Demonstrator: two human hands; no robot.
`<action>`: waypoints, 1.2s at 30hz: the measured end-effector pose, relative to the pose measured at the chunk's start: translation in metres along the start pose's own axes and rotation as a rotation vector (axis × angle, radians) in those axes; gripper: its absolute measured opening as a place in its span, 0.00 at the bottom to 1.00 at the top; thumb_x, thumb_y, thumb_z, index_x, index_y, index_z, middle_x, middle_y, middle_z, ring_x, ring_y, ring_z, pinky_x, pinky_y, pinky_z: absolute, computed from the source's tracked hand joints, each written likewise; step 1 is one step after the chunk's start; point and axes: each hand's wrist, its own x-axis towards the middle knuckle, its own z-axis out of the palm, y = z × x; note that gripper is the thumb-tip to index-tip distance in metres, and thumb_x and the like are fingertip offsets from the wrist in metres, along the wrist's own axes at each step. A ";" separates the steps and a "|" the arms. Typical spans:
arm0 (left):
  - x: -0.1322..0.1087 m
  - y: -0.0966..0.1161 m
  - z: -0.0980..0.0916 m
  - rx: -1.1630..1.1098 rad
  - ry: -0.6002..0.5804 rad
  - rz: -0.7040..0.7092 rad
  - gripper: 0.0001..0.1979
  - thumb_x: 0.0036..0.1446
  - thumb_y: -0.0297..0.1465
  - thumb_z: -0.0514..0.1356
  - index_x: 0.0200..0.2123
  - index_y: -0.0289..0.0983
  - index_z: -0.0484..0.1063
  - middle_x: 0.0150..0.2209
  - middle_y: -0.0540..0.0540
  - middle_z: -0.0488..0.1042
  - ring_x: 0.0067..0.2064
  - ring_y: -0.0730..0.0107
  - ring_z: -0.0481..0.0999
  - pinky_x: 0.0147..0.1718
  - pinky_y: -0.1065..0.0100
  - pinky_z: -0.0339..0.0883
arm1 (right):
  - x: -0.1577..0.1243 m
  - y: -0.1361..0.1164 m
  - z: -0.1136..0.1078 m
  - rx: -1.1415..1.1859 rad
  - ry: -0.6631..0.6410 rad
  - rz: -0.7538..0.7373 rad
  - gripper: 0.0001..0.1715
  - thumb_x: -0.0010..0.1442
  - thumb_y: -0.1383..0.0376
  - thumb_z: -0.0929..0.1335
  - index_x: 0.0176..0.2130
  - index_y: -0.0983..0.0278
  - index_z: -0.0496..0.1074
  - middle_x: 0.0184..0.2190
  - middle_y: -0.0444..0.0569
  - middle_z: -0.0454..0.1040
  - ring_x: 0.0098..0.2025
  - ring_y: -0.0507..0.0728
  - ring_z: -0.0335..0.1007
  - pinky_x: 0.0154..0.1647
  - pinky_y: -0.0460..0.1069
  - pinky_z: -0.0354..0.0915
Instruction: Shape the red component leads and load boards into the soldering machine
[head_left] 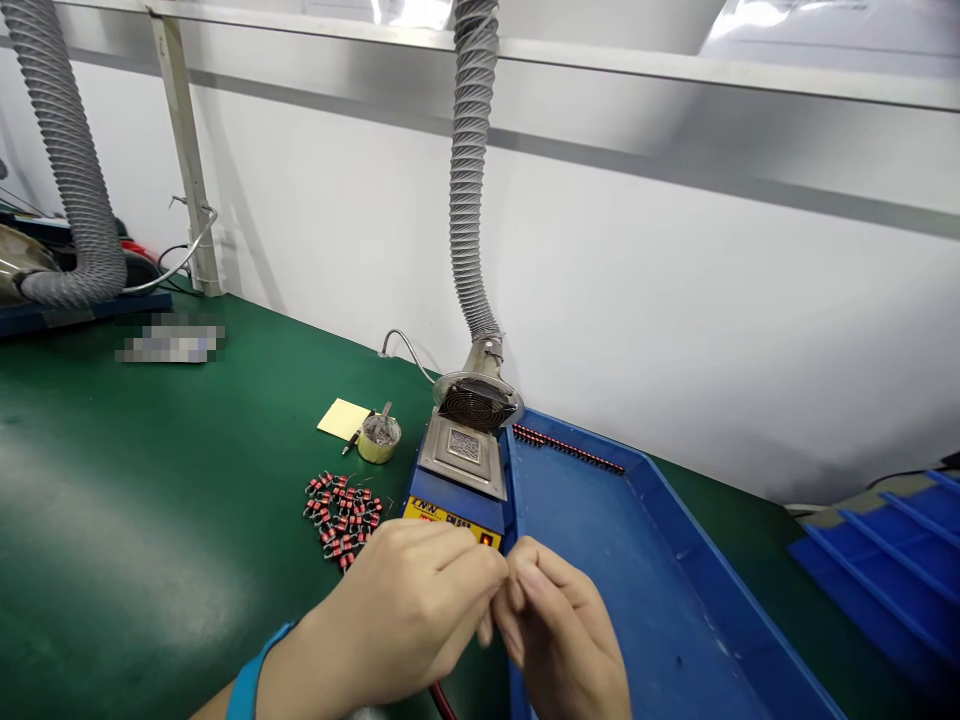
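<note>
My left hand point(409, 610) and my right hand point(559, 635) meet fingertip to fingertip low in the middle, just in front of a blue solder pot point(459, 480). Both are closed in a pinch on something too small to make out. A blue band circles my left wrist. Several small red components point(343, 515) lie in a heap on the green mat left of the pot. A row of red components point(568, 449) lines the far edge of a blue tray point(660, 560) to the right of my hands.
A grey fume hose point(471, 190) drops to a fan over the pot. A small tin point(379, 438) and a yellow note point(343, 417) sit behind the heap. Another hose point(67, 170) hangs far left. Stacked blue trays point(892, 560) stand at right.
</note>
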 end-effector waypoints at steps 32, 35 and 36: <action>0.007 0.001 -0.016 -0.583 -0.158 -0.442 0.08 0.62 0.27 0.54 0.30 0.38 0.69 0.28 0.54 0.70 0.31 0.75 0.66 0.34 0.74 0.58 | -0.002 -0.009 -0.007 0.030 0.323 -0.194 0.09 0.65 0.63 0.66 0.32 0.60 0.71 0.20 0.43 0.68 0.27 0.54 0.70 0.32 0.48 0.66; 0.006 -0.002 -0.015 -0.703 -0.105 -0.513 0.04 0.62 0.29 0.55 0.35 0.39 0.69 0.31 0.54 0.68 0.34 0.74 0.66 0.36 0.73 0.58 | -0.002 -0.009 -0.010 -0.019 0.251 -0.169 0.10 0.64 0.64 0.67 0.30 0.61 0.72 0.22 0.44 0.70 0.28 0.54 0.71 0.32 0.48 0.66; 0.005 -0.004 -0.014 -0.780 -0.093 -0.528 0.05 0.62 0.29 0.56 0.41 0.40 0.69 0.32 0.53 0.67 0.34 0.74 0.65 0.35 0.73 0.59 | -0.002 -0.008 -0.009 -0.016 0.196 -0.142 0.10 0.64 0.63 0.67 0.30 0.61 0.72 0.22 0.44 0.70 0.28 0.54 0.71 0.31 0.47 0.66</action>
